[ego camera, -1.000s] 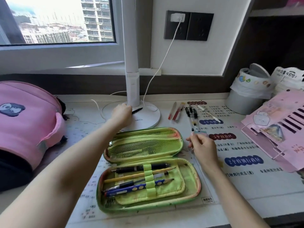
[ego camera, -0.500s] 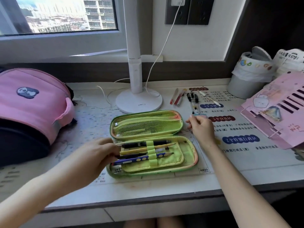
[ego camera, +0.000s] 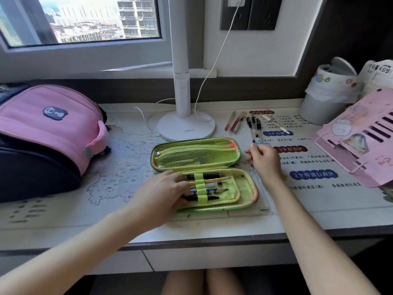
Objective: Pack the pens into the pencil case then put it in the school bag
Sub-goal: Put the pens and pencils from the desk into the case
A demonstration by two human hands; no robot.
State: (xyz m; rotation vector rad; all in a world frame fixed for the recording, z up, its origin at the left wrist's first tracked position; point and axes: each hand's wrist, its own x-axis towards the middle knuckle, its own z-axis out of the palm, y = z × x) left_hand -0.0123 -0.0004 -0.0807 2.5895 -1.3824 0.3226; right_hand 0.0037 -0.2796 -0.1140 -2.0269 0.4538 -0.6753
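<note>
Worktop: pale, covered by a printed map mat, under a window; clock directions are read from the pencil case.
Pencil case: green, lying open and flat mid-worktop, with the mesh-pocket half toward 12 o'clock and the loop half toward 6 o'clock.
Packed pens: pens and pencils lie side by side under a strip of elastic loops, tips toward 3 o'clock.
Left hand: rests on the 9 o'clock end of the loop half. Its fingers lie across the butt ends of the packed pens and the thumb is beside the lowest black pen. Whether it grips one I cannot tell.
Right hand: at 2 o'clock, just beside the mesh half. The fingers are curled, and thumb and forefinger pinch the near end of the held pen.
Held pen: clear barrel, pointing toward 12 o'clock. It is one of three black-capped pens lying close together at 1 o'clock.
Red pens: a few slim ones, between the lamp base and the black-capped pens.
White pen: slanted, on the 3 o'clock side of the black-capped pens.
School bag: pink and dark navy, on the worktop at 9 o'clock, well apart from the case.
Lamp: white, its round base at 12 o'clock, just beyond the case. A white cable runs up to a dark wall socket.
Bin: grey with a white liner, at 2 o'clock by the wall.
Pink organiser: slotted, at 3 o'clock by the worktop's edge.
</note>
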